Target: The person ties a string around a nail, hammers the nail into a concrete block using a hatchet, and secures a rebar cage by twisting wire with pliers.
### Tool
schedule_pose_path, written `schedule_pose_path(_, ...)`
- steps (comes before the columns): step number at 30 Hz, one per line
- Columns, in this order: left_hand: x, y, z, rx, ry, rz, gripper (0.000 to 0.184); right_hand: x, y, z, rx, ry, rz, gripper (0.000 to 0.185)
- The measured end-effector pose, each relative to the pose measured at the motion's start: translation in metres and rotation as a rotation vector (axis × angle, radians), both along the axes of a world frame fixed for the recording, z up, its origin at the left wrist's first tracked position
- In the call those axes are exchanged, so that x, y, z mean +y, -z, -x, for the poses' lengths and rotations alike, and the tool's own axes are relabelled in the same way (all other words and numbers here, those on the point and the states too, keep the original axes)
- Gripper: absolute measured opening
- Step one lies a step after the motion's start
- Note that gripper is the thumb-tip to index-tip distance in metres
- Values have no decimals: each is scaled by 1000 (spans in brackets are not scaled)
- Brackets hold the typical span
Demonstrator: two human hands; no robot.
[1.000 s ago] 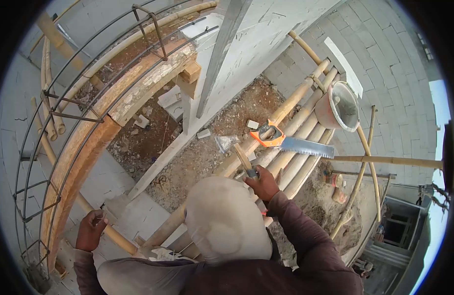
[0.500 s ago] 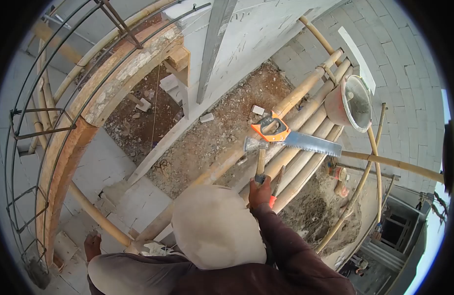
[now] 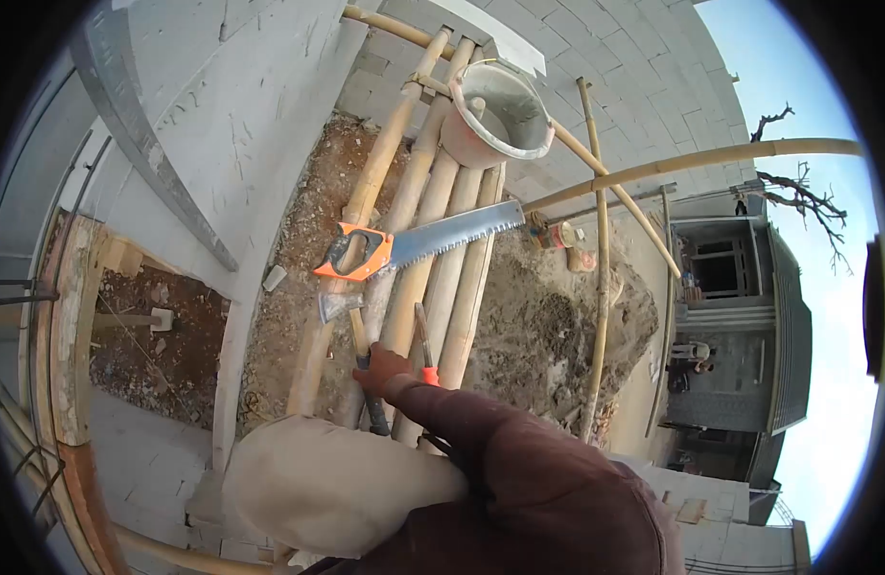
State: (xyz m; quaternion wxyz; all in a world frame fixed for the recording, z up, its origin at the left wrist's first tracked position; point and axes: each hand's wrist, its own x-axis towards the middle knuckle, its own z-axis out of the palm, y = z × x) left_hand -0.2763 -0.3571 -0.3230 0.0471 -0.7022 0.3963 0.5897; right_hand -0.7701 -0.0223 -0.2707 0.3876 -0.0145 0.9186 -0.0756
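My right hand (image 3: 385, 372) reaches forward with its fingers closed round the handle of a hatchet (image 3: 358, 331). The hatchet's grey head (image 3: 339, 306) points away from me, and its dark grip shows below my hand. Just right of the hand lies a narrow-bladed tool with a red handle (image 3: 430, 375). Beyond them a handsaw (image 3: 452, 237) with an orange and black grip rests across the bamboo poles (image 3: 449, 311), teeth towards me. My left hand is out of view. One bent knee (image 3: 342, 484) covers the near end of the poles.
A mortar-stained bucket (image 3: 462, 134) stands at the far end of the poles. Bamboo props cross on the right beside a sand heap (image 3: 558, 335). A block wall (image 3: 222, 125) rises on the left. Curved formwork (image 3: 73, 355) and rebar are at the left edge. Distant people stand lower right.
My view has swung to the right, so the poles, saw and bucket sit further left. My left hand has left the view. My right hand stays on the hatchet handle.
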Motion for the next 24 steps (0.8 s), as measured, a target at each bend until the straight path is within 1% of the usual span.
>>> schedule_pose_path(2, -13, 8, 26, -9, 49, -18, 41, 1, 10, 1, 48, -36, -34, 64)
schedule_pose_path(5, -19, 13, 39, -24, 75, -29, 41, -1, -1, 7, 33, -42, -17, 63)
schedule_pose_path(8, -19, 8, 27, -26, 69, -38, 42, 3, 4, 7, 69, -96, -1, 60)
schedule_pose_path(10, -8, -10, -11, -33, 10, -21, 42, 1, 5, 9, 67, -121, -30, 58)
schedule_pose_path(11, 3, -23, -31, -38, -22, -4, 42, 2, 8, 9, 75, -137, 9, 58)
schedule_pose_path(14, 57, -59, -65, -61, -137, 13, 42, -7, 10, 11, 80, -197, -75, 61)
schedule_pose_path(15, 76, -65, -69, -71, -169, 10, 43, -14, 2, 12, 50, -169, -70, 62)
schedule_pose_path(17, 109, -74, -72, -86, -231, -5, 43, -14, 6, 16, 49, -264, -120, 65)
schedule_pose_path(18, 123, -76, -72, -91, -257, -9, 43, 7, 40, 21, 92, -311, -118, 69)
schedule_pose_path(19, 137, -78, -73, -95, -286, -12, 43, 12, 49, 24, 58, -324, -143, 71)
schedule_pose_path(24, 207, -89, -75, -125, -403, -40, 44, 4, 51, 41, 72, -388, -156, 70)
